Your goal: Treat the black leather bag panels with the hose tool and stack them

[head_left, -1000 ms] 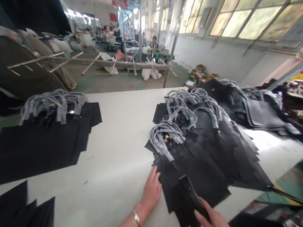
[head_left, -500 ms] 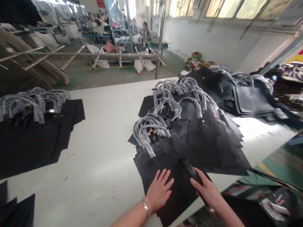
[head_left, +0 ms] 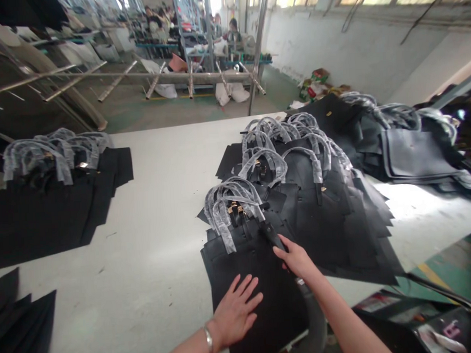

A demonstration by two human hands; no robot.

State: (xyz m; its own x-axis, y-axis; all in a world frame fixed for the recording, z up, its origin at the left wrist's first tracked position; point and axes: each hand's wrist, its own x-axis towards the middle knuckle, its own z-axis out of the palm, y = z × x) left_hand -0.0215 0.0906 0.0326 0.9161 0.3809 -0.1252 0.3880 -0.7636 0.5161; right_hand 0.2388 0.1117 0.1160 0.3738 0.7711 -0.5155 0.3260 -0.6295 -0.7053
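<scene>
My left hand (head_left: 240,306) lies flat with its fingers spread on a black bag panel (head_left: 272,293) at the table's front. In my right hand (head_left: 297,258) is a black hand-held nozzle tool (head_left: 271,236), gripped round its body. A grey hose (head_left: 316,318) hangs below that hand. The tool's tip is over the panel's upper part, close to the end of a plastic-wrapped handle (head_left: 227,237). Several such handles and gold-coloured metal fittings (head_left: 236,209) lie at the top of this stack.
More black panels with wrapped handles (head_left: 322,214) overlap to the right on the white table (head_left: 160,225). Another stack (head_left: 47,214) lies left, with black pieces (head_left: 28,328) at the near left corner. A metal rack (head_left: 155,79) stands beyond. An open box (head_left: 410,319) is at lower right.
My right hand has moved the tool forward and left, towards the wrapped handles. My left hand stays flat on the panel, slightly lower in view. The camera view has shifted slightly.
</scene>
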